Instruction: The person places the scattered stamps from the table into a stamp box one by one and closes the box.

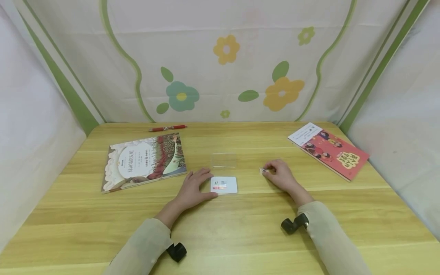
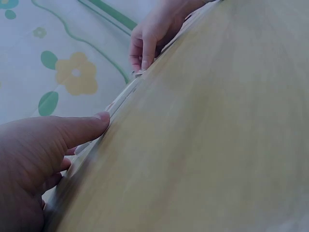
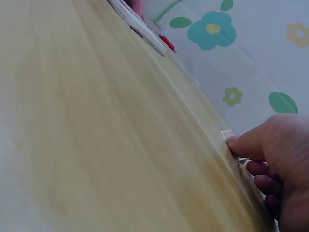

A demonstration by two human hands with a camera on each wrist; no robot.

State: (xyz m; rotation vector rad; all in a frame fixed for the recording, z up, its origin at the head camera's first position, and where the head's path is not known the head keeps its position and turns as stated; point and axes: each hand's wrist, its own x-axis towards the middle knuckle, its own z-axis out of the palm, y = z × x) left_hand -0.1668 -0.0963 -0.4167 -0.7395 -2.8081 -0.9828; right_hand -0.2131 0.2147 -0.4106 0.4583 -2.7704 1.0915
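A white card-like rectangle with printed labels lies in a shallow clear case (image 1: 224,185) in front of me. My left hand (image 1: 193,191) rests at the case's left side, thumb at the near corner and fingers by the far one. In the left wrist view the left thumb (image 2: 87,130) lies straight along the table. To the right, my right hand (image 1: 280,175) pinches a small flat square piece with a pale border (image 1: 262,171) between thumb and fingertips, low at the tabletop. Its pale corner (image 3: 226,134) sticks out past the thumb in the right wrist view.
A clear plastic lid (image 1: 223,160) lies just beyond the case. At the left is a picture book (image 1: 144,162), with a red pen (image 1: 168,128) behind it. A red book (image 1: 330,151) lies at the right. Flowered fabric (image 1: 206,57) closes off the table's back.
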